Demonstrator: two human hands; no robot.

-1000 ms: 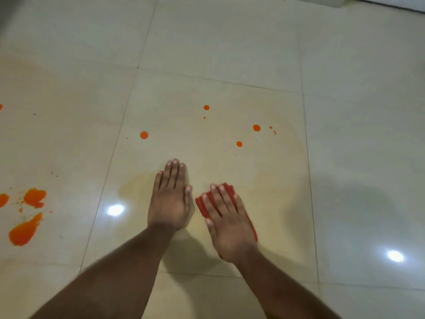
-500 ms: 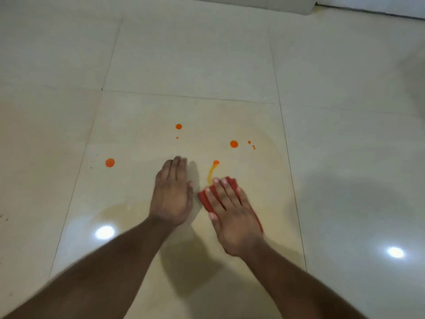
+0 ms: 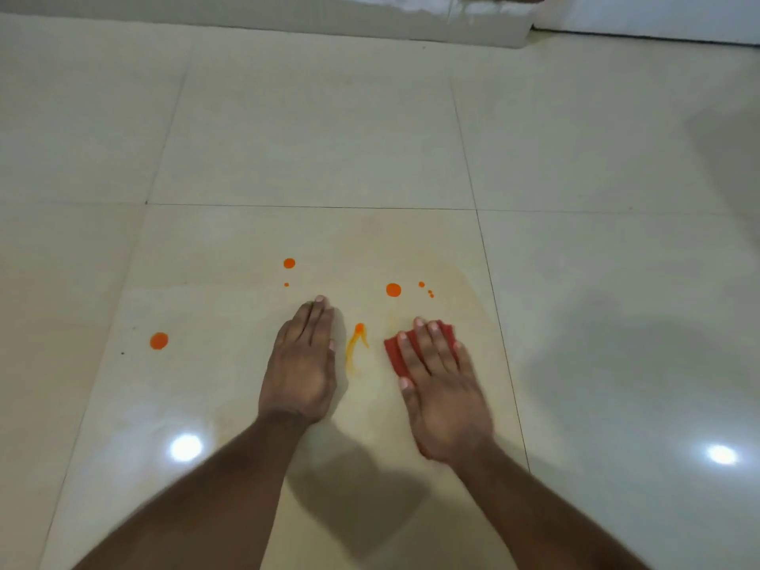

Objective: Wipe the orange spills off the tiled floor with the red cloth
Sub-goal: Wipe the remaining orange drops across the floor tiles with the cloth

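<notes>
Right hand [image 3: 442, 388] flat, fingers straight, pressing red cloth [image 3: 397, 353] onto tiled floor [image 3: 308, 137] at frame centre. Left hand [image 3: 300, 368] flat, holding nothing. Orange smear [image 3: 357, 347] between hands.

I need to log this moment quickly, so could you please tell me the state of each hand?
Left hand: open, flat on the tiled floor, holding nothing.
Right hand: open, straight fingers pressing the red cloth.

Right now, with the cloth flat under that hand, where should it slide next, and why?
Probably a short slide left. The right hand presses the folded red cloth flat on the cream tiled floor, and the smeared orange streak lies just beside it, between the two hands, nearer than the round orange drop ahead.
</notes>
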